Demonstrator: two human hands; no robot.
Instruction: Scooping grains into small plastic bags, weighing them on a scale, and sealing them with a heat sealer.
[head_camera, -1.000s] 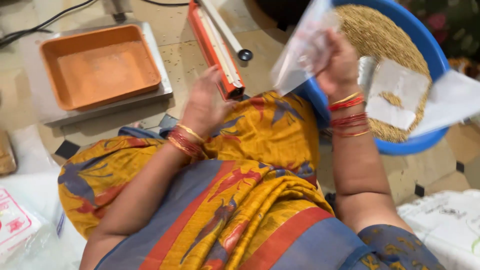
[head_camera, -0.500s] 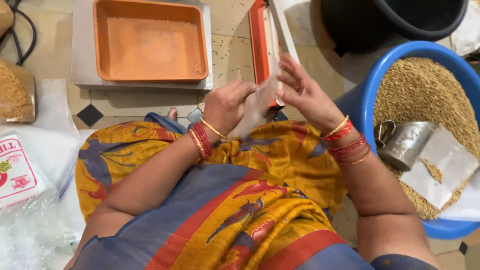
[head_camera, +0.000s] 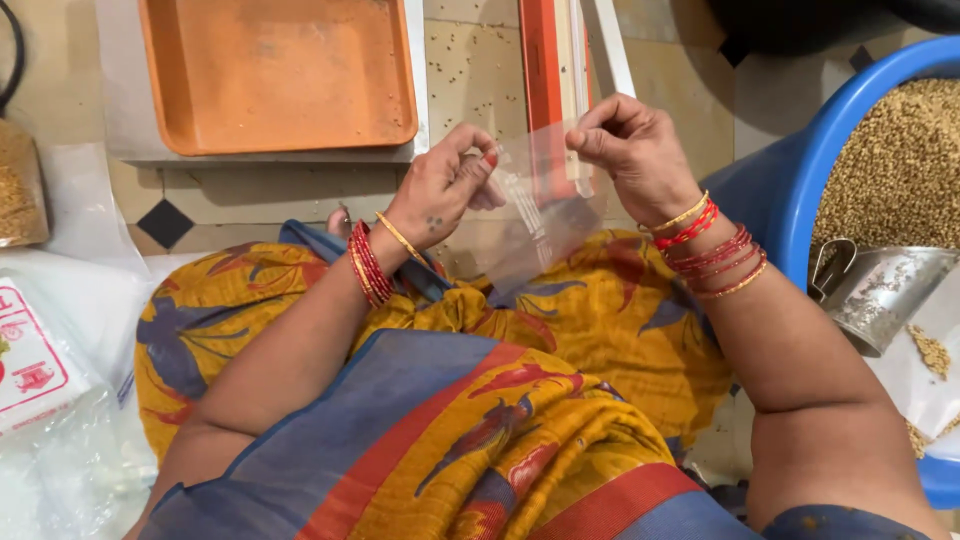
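Both forearms rise from the bottom of the frame toward its upper middle, elbows bent and spread wide. The left hand (head_camera: 440, 190) sits left of centre, fingers curled and pinched together with the thumb (knuckles facing up). The right hand (head_camera: 630, 150) is just right of centre at about the same height, fingers likewise bunched in a pinch, wrist slightly cocked. The hands stay near each other, not touching.

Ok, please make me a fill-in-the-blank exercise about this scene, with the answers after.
1. Both hands hold a clear plastic ____ above the lap.
2. The blue tub on the right is full of ____.
3. The metal scoop lies in the ____ tub.
4. The empty tray is ____ in colour.

Answers: bag; grain; blue; orange
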